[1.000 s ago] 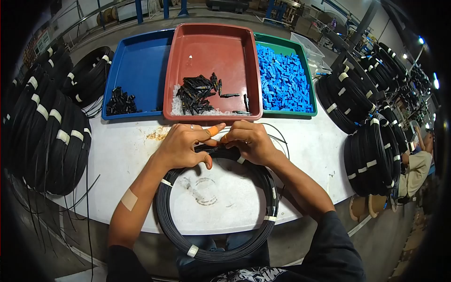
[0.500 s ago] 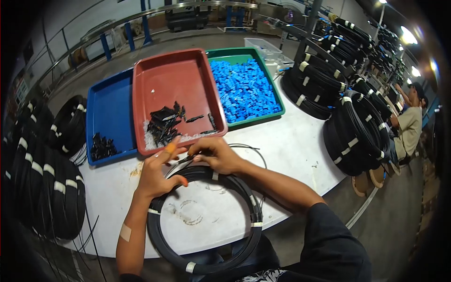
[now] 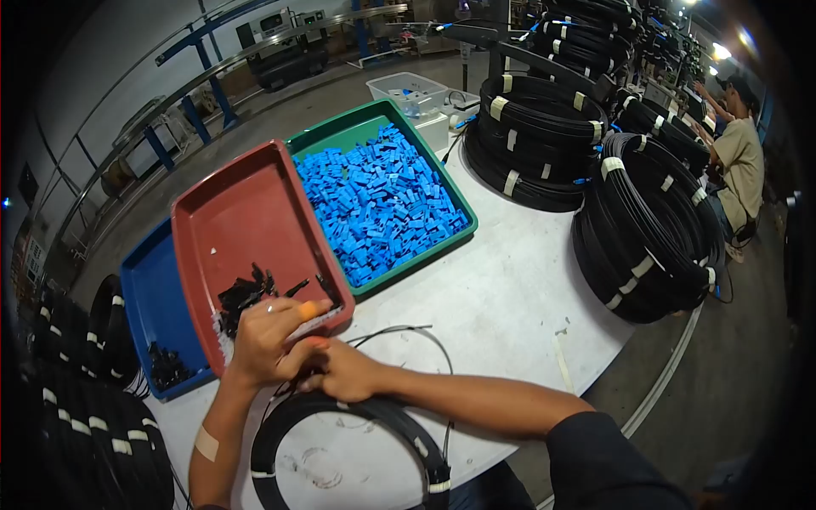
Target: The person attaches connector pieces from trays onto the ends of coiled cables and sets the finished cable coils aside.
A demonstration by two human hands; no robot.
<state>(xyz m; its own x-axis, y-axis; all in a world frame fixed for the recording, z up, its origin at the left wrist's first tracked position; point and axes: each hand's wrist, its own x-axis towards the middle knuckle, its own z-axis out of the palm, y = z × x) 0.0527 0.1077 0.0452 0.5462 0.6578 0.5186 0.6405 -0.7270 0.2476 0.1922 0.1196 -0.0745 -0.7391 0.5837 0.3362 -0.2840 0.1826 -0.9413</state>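
Observation:
A coil of black cable (image 3: 276, 438) bound with white tape lies at the table's front edge, its loose end arching behind. My right hand (image 3: 344, 372) is closed above the coil's far side, around the cable end; the fingertips are mostly hidden. Against it, my left hand (image 3: 268, 340) has curled fingers and orange coverings on the index finger and thumb. Its index finger reaches over the front rim of the red tray (image 3: 246, 191), beside black slender pieces (image 3: 245, 291). Whatever is between the left fingers is hidden.
Blue clips fill a green tray (image 3: 466, 223). A blue tray (image 3: 144, 272) contains small black parts. Taped cable coils stand at right (image 3: 646, 229) and left (image 3: 93, 425). Behind the trays is a clear plastic bin (image 3: 408, 89). Another person (image 3: 738, 153) is at far right.
My view has turned right, so the trays appear further left. My left hand has gone from spread fingers to curled ones, across the right hand. The right hand has turned knuckles-up.

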